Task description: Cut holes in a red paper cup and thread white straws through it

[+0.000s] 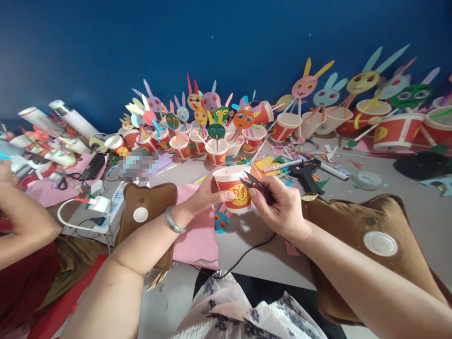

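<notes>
My left hand (208, 190) is closed around the left side of a red and white paper cup (231, 181) with a gold printed character. The cup is held upright above the table's front edge. My right hand (282, 207) grips dark-handled scissors (259, 185), their tips at the cup's right rim. Most of the handles are hidden by my fingers. Just below the cup, a blue paper face (221, 222) with orange eyes lies on the table, beside a sheet of pink paper (194, 235).
Several paper cups with paper rabbit faces (243, 118) line the blue wall. A black glue gun (307, 173) lies right of centre among paper scraps. Brown cushion-like pads (370, 226) flank my arms. A power strip (109, 207) and another person's arm (28, 221) are at left.
</notes>
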`<state>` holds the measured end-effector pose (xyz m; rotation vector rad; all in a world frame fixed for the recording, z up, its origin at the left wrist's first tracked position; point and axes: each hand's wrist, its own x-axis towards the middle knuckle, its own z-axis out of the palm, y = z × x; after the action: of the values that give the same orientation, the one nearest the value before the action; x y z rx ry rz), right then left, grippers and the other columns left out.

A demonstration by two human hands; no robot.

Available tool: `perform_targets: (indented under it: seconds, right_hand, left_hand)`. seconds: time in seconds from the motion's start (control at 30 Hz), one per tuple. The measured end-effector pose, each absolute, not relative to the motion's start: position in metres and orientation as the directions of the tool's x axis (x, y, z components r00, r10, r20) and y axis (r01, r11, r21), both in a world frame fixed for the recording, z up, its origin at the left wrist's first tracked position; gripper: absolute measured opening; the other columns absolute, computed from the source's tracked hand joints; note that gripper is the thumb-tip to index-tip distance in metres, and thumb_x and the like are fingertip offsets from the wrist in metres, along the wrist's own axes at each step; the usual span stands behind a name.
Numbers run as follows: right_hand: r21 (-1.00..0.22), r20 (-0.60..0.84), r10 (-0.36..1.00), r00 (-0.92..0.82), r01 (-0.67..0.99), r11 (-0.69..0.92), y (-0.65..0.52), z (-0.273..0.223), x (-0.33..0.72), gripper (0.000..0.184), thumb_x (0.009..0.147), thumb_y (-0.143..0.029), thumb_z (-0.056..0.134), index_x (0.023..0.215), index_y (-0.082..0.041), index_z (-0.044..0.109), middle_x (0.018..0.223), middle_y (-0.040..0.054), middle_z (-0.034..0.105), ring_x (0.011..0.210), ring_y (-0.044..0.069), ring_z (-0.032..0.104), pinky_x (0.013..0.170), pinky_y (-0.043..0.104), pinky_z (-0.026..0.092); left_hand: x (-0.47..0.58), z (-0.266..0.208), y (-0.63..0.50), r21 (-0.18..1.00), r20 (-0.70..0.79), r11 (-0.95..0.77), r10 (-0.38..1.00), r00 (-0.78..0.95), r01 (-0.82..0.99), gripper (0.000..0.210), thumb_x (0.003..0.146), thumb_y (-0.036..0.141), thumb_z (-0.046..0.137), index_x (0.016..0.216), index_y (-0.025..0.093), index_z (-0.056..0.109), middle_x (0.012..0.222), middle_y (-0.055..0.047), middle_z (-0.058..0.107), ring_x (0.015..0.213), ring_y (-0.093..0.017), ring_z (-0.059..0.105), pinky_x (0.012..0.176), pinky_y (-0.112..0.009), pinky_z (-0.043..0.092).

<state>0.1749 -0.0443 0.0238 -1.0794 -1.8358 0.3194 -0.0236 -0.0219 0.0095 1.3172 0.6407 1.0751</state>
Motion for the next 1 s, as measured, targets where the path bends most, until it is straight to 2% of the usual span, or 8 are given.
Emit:
perform_targets:
  seconds: [0.3,0.53,0.83,1.0]
  right_hand:
    - [-0.589,0.633,0.756,-0.169,0.528,0.612,-0.0436,0.0242,0.1752,0.012,0.087,-0.031,0.060,0.083,-0.021,0.055,0.054,-0.0062,0.052,0.039,0.007,0.033,0.041,0.021,0.031]
    - [-0.575,0.647,0.743,-0.170,0.532,0.622,-0.0430,0.0237,0.1749,0.011,0.087,-0.030,0.060,0.083,-0.022,0.055,0.054,-0.0058,0.054,0.039,0.007,0.036,0.041,0.021,0.032]
    - [-0.582,0.635,0.755,-0.167,0.539,0.609,-0.0425,0.0228,0.1755,0.014,0.088,-0.033,0.059,0.081,-0.022,0.054,0.053,-0.0060,0.051,0.041,0.007,0.036,0.041,0.021,0.032]
    - [-0.568,0.654,0.734,-0.181,0.523,0.636,-0.0427,0.0229,0.1758,0.011,0.087,-0.030,0.059,0.082,-0.022,0.054,0.054,-0.0065,0.052,0.040,0.007,0.035,0.041,0.021,0.032]
  left_hand:
    - [-0.0218,0.0162,-0.0250,0.952,0.187,-0.063,0.894,0.406,-0.299,0.058,0.072,0.043,0.085,0.120,0.019,0.061,0.123,-0.012,0.070,0.113,-0.028,0.067,0.094,-0.040,0.054]
    - [-0.0231,0.0128,-0.0234,0.962,0.168,-0.055,0.891,0.423,-0.266,0.061,0.071,0.045,0.085,0.121,0.018,0.063,0.125,-0.013,0.069,0.114,-0.030,0.067,0.095,-0.042,0.054]
    - [-0.0233,0.0121,-0.0240,0.958,0.166,-0.035,0.879,0.448,-0.285,0.050,0.073,0.041,0.085,0.112,0.016,0.067,0.107,-0.010,0.071,0.099,-0.023,0.067,0.091,-0.037,0.053]
    - [-0.0231,0.0099,-0.0219,0.954,0.192,-0.061,0.877,0.440,-0.295,0.053,0.072,0.038,0.086,0.117,0.017,0.065,0.117,-0.011,0.069,0.105,-0.024,0.066,0.094,-0.038,0.052]
